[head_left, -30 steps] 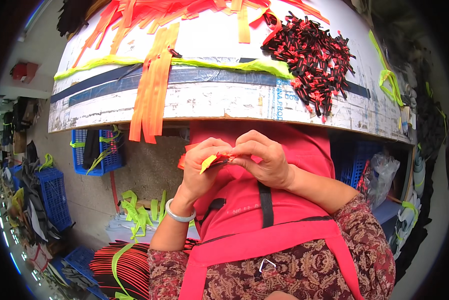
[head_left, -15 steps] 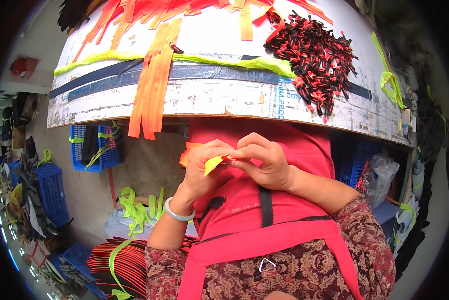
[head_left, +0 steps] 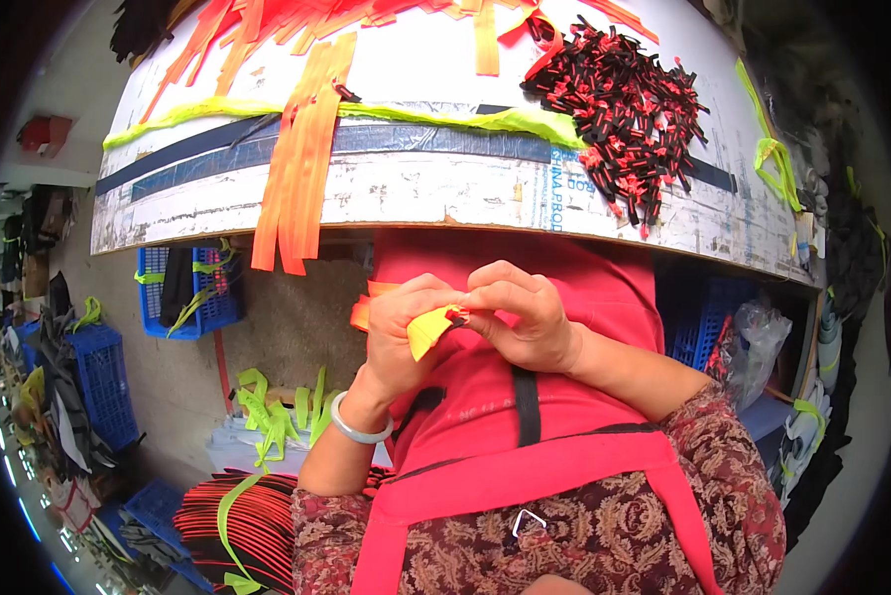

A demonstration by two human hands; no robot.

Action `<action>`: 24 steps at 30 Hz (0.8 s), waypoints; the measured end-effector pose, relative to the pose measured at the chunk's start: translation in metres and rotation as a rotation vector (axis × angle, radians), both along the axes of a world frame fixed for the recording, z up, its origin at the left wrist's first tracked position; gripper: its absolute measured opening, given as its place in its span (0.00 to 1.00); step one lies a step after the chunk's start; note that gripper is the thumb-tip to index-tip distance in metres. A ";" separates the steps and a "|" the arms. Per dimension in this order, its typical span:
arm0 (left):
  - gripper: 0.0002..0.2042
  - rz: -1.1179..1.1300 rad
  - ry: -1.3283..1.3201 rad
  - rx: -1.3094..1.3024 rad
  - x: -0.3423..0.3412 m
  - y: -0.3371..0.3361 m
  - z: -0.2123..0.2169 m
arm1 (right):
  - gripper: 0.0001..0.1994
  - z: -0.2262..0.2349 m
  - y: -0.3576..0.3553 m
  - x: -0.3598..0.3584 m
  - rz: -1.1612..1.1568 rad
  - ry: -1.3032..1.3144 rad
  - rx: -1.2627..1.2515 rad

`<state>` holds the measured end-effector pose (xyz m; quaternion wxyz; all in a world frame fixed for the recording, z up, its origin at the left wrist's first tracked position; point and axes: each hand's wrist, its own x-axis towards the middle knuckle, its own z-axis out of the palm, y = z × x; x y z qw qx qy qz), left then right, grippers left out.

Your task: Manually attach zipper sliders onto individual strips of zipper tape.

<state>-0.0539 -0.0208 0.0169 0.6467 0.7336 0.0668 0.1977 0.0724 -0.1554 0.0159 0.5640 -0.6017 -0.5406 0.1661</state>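
Observation:
My left hand (head_left: pixel 398 325) is closed around an orange zipper strip (head_left: pixel 428 332) in front of my red apron. One end of the strip folds out yellow-orange below the fingers, and its other end sticks out to the left of the hand. My right hand (head_left: pixel 521 315) pinches at the strip's end, its fingertips meeting those of the left. A small dark piece, probably a zipper pull, shows between the hands; the fingers mostly hide it. Further orange zipper strips (head_left: pixel 301 174) hang over the table's front edge, and a pile of small black-and-red zipper pulls (head_left: pixel 629 114) lies at the right.
The white table (head_left: pixel 425 203) stands just beyond my hands, with a neon-yellow strip (head_left: pixel 445 119) across it. More orange strips (head_left: pixel 316 20) cover its far side. Blue crates (head_left: pixel 103 382) stand at the left, and a clear plastic bag (head_left: pixel 758 337) is under the table's right side.
The folded orange end has swung slightly downward and shows more of its length. Both hands keep nearly the same place and hold.

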 end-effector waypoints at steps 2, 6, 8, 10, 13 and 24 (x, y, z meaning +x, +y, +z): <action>0.14 0.046 -0.004 0.011 0.002 -0.001 0.003 | 0.12 0.000 0.002 0.002 0.003 0.018 0.015; 0.14 0.000 0.039 -0.068 0.000 0.003 -0.008 | 0.12 0.003 0.005 0.004 -0.019 -0.038 -0.004; 0.14 0.003 0.017 -0.001 0.002 0.002 -0.005 | 0.11 0.001 0.001 0.002 -0.015 -0.067 -0.031; 0.14 0.001 -0.008 0.067 0.004 0.002 -0.003 | 0.12 -0.005 -0.002 0.001 -0.010 0.046 -0.002; 0.14 0.025 0.023 0.007 0.008 0.002 -0.003 | 0.12 -0.001 0.003 0.007 -0.031 0.002 -0.017; 0.11 0.019 0.023 0.018 0.007 0.003 -0.006 | 0.11 -0.006 0.001 0.006 0.010 0.054 -0.039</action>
